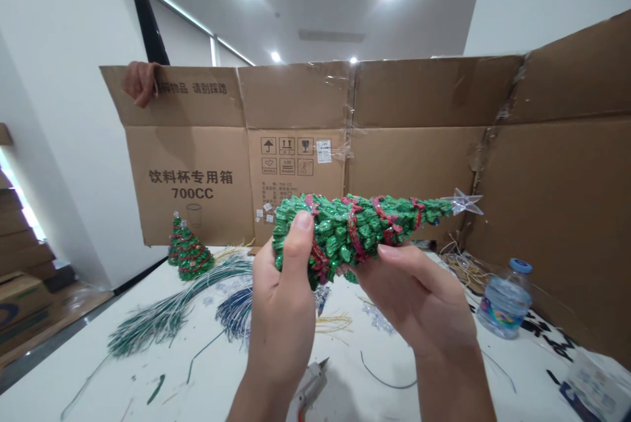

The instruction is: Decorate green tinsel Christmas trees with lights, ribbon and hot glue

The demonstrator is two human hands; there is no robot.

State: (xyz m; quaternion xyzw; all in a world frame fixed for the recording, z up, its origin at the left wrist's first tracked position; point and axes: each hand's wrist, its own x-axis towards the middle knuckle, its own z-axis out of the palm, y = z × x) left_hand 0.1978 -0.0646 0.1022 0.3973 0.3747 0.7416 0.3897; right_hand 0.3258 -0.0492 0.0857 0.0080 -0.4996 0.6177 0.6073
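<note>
Left hand and right hand come nearest, above a white table. They hold a glittery green tree on its side, the left closed around its broad base, the right gripping its middle from beneath. Beyond lie green wires, then two decorated trees, seemingly finished. On the held tree, red garland is wound and a clear star caps the tip; it looks nearly complete, though what remains cannot be told.
</note>
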